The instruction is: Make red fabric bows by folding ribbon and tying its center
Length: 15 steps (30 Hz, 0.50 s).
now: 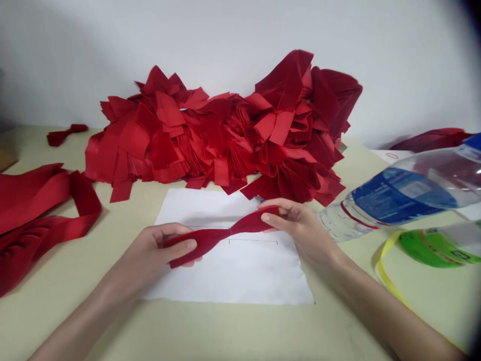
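Note:
A red ribbon bow (210, 239), pinched narrow at its middle, is stretched between both hands above a white sheet of paper (225, 283). My left hand (165, 245) grips its left end, thumb on top. At the right end, which sits a little higher, my right hand (291, 218) pinches it between thumb and fingers. Thin black measuring lines are drawn on the paper under the bow. Behind the hands lies a large heap of red ribbon pieces (225, 135), several of them in folded bundles.
On the left lies a long red ribbon (37, 200); behind it is another small bow (65, 134). A clear water bottle with a blue label (398, 193) stands at right. Near it are a green-labelled object (436, 248) and a yellow strip (385, 265). A white wall rises behind the table.

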Available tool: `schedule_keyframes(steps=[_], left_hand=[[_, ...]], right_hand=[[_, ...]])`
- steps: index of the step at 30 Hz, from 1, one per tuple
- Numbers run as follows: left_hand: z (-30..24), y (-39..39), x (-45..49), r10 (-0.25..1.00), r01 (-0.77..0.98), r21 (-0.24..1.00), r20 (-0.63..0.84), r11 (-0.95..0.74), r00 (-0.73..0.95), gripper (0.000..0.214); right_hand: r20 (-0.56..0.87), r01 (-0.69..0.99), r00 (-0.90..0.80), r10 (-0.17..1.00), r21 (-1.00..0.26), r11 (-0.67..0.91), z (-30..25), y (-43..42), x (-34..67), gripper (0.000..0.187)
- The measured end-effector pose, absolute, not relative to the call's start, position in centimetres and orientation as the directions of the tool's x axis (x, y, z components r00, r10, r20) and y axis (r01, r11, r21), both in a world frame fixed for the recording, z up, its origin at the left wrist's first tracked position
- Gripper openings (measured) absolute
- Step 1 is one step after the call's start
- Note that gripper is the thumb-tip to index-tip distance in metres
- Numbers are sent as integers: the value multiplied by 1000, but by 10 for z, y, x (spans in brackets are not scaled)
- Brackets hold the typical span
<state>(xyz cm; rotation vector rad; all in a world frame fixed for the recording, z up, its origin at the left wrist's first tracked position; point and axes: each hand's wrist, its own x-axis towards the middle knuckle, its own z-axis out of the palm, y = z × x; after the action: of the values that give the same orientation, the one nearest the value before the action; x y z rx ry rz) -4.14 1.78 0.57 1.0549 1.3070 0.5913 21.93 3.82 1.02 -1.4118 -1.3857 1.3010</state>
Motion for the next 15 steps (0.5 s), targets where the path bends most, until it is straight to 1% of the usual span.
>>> schedule_keyframes(steps=[2,6,9,12,15], left_hand=[[5,20,-46,855,180,863,-498,472,144,24],[3,22,-51,834,119,847,-532,519,149,25],[2,24,-53,836,92,844,-536,528,118,19],[1,26,-54,856,106,858,-512,503,74,17],[0,27,-54,873,151,865,-487,478,22,18]], right_hand=[[-192,233,-126,973,-959,-159,8,42,223,25],[-271,225,-161,949,-946,-232,3,46,228,23],[-340,186,-198,919,-934,-305,-1,48,232,24],[-349,149,-180,920,-934,-325,-3,50,234,23],[-319,156,-156,935,-943,-295,-1,50,234,21]])
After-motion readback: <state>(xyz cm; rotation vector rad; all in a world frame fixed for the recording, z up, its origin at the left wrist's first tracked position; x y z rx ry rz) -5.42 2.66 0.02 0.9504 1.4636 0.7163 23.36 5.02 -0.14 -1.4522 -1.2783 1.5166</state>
